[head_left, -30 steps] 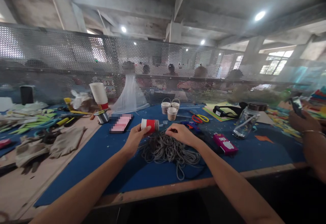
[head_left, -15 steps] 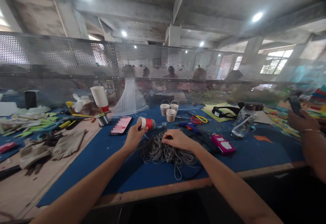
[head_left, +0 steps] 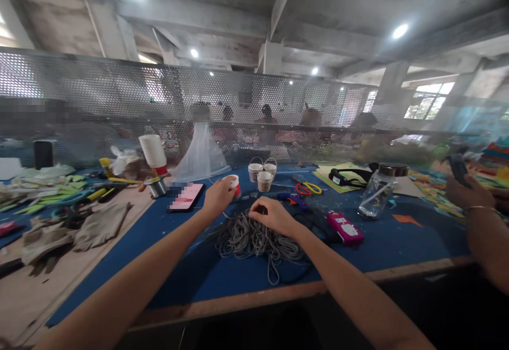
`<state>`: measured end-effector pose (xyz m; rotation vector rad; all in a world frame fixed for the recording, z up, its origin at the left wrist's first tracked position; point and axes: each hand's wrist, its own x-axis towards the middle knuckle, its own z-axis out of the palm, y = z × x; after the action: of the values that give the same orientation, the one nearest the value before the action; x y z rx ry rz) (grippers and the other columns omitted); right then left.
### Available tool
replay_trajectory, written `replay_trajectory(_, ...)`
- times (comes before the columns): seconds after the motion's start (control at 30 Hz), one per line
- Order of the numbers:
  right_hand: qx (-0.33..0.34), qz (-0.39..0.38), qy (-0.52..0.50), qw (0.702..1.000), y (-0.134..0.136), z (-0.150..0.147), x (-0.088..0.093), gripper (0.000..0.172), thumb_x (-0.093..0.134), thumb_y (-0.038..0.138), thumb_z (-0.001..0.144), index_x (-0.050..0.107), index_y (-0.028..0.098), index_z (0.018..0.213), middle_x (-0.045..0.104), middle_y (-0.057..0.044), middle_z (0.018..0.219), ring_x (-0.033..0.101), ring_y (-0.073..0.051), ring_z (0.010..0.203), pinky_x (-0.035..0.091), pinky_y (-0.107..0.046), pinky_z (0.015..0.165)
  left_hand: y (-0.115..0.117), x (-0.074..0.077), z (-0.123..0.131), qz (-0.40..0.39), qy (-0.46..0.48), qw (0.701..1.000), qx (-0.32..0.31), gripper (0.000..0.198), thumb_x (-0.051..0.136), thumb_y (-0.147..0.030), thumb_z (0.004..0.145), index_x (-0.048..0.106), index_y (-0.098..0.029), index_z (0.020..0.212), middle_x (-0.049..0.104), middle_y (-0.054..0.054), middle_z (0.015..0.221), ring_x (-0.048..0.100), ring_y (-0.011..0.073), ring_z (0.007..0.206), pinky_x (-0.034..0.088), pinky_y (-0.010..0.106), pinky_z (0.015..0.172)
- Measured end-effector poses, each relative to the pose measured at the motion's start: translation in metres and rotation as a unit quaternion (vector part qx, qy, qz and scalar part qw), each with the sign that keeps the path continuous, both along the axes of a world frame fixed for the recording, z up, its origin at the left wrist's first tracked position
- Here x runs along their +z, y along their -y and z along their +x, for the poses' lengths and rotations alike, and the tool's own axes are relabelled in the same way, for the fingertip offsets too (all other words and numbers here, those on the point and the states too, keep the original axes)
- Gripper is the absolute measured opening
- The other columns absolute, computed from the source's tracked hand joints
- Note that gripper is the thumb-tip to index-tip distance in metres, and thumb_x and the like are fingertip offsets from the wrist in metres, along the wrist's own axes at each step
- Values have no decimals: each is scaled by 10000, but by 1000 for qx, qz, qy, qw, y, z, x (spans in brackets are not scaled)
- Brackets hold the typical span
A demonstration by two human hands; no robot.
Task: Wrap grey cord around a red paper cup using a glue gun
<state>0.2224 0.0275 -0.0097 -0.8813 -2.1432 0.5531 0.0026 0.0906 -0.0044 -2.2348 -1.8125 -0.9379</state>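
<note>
Left hand (head_left: 218,199) gripping a red-and-white paper cup (head_left: 237,190), right hand (head_left: 275,215) over gray cord (head_left: 242,237)
The cord lies heaped below the right hand's curled fingers; whether they pinch a strand cannot be told. Three miniature buckets (head_left: 264,182) stand beyond both hands.

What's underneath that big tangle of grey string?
Blue tabletop shows around the grey string, and the right hand covers part of its far side. Whatever lies directly beneath is hidden, so I can't tell.
</note>
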Motion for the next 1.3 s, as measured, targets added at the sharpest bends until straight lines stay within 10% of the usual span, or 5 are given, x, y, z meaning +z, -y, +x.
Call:
replay_trajectory(0.67,-24,-6,-9,1000,-4,2,-1,143,625,318,876,683,187,869,673,-7,812,591,-135,723,433,-243,683,-27,13,6,7,-25,993,-112,381,483,-124,844,650,-184,1180,698,114,1101,619,262,1059,455,356,925)
replay_trajectory(0.83,-25,-28,-41,998,-4,2,0,161,602,329,886,677,186,892,685,-12,836,618,-147,763,457,-254,716,-7,16,11,28,90,988,-120,281,552,-222,841,706,-216,1076,692,95,1137,599,273,1094,444,369,948)
replay_trajectory(1.07,-28,-60,-104,992,-6,0,4,196,612,366,868,658,177,885,679,-13,839,616,-151,778,465,-267,737,59,17,21,-283,374,835,-287,336,664,-434,777,729,-195,1004,728,60,825,636,190,653,451,270,559)
replay_trajectory(1.3,82,-259,-220,937,-1,2,13,280,633,459,853,595,183,876,634,4,739,615,-141,724,492,-294,781,77,19,7,-295,416,805,-301,244,711,-429,762,711,-187,733,632,12,629,531,132,571,372,251,562)
